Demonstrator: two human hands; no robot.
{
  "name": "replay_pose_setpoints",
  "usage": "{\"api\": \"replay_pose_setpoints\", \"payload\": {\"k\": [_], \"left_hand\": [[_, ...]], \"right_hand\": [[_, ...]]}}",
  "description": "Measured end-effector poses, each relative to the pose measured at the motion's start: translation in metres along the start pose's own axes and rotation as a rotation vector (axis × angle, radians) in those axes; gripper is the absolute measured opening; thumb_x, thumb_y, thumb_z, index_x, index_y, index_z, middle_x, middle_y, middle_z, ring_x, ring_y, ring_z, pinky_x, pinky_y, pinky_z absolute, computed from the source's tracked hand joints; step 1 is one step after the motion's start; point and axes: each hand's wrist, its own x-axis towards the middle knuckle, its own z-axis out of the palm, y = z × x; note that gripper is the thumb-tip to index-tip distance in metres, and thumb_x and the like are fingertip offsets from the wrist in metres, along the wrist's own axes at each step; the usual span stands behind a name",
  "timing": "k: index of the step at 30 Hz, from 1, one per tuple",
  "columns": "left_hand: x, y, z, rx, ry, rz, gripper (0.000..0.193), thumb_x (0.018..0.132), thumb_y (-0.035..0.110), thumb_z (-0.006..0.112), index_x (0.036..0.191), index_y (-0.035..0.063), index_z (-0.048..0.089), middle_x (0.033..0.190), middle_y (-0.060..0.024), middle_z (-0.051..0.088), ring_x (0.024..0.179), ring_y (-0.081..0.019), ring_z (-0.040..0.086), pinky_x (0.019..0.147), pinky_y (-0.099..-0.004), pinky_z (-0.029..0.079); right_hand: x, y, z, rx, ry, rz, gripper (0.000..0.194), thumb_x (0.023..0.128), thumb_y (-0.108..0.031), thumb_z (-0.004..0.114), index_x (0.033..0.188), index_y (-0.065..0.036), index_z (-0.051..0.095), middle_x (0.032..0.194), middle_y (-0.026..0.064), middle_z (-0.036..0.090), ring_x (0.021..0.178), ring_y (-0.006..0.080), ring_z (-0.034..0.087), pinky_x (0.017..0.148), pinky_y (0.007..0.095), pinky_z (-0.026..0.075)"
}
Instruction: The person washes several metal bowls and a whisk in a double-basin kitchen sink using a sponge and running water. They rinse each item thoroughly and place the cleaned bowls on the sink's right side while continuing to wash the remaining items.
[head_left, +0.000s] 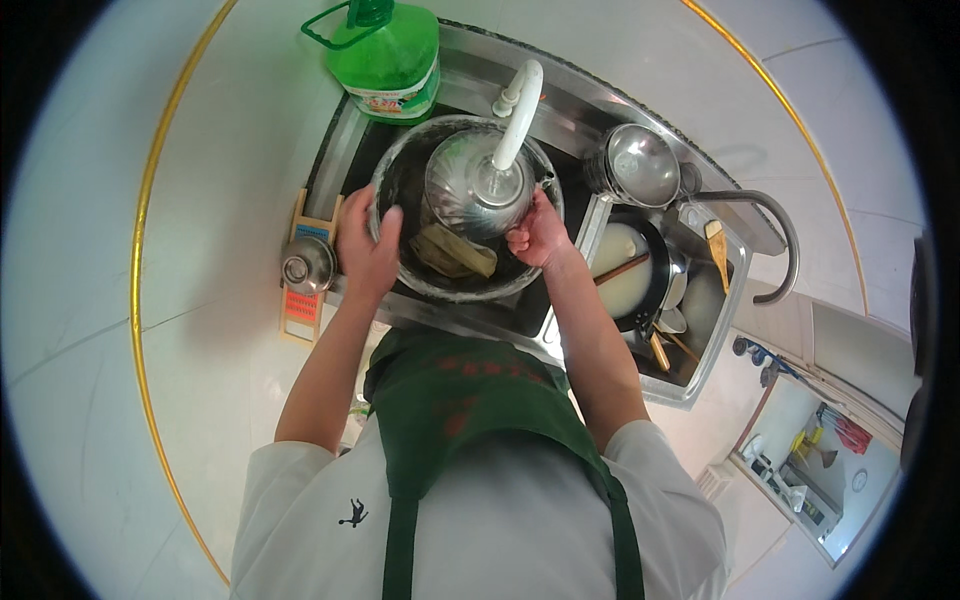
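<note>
A large round metal basin (480, 292) stands in the left sink bowl. My left hand (367, 251) is at its left rim, the thumb inside and the fingers along the outer side. Inside the basin, a shiny steel bowl (457, 187) sits beneath the spout of a white faucet (521, 112); water appears to spread over it. My right hand (540, 232) has its fingers curled at the bowl's lower right edge. A folded yellow-brown piece (454, 251), cloth or leaf, lies below the bowl in the basin.
A green detergent jug (390, 67) stands behind the basin. On the left, a small metal bowl (308, 265) rests upside down on a grater (301, 307). Stacked metal bowls (643, 165) are at right, above a sink (694, 330) holding a black pan (652, 247) of cloudy liquid and utensils.
</note>
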Motion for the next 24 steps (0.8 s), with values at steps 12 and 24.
{"api": "replay_pose_setpoints", "payload": {"k": [12,24], "left_hand": [[0.076,-0.002,0.109,-0.015,-0.209,-0.666,0.041,0.099,0.041,0.063,0.098,0.0000,0.070,0.082,-0.0018,0.064,0.076,-0.0125,0.057,0.071,-0.0309,0.046],[0.056,0.013,0.125,0.750,-0.127,0.382,0.065,0.085,0.039,0.069,0.140,0.0086,0.056,0.144,-0.0212,0.049,0.133,-0.0424,0.045,0.111,-0.0568,0.034]], "right_hand": [[0.012,-0.011,0.022,-0.360,0.253,-0.458,0.059,0.095,-0.048,0.068,0.126,0.002,0.062,0.110,0.0104,0.070,0.098,0.0196,0.068,0.089,0.0336,0.055],[0.021,0.003,0.083,0.127,0.486,-0.454,0.068,0.097,-0.055,0.063,0.124,0.007,0.062,0.117,0.0151,0.065,0.100,0.0255,0.062,0.084,0.0425,0.053]]}}
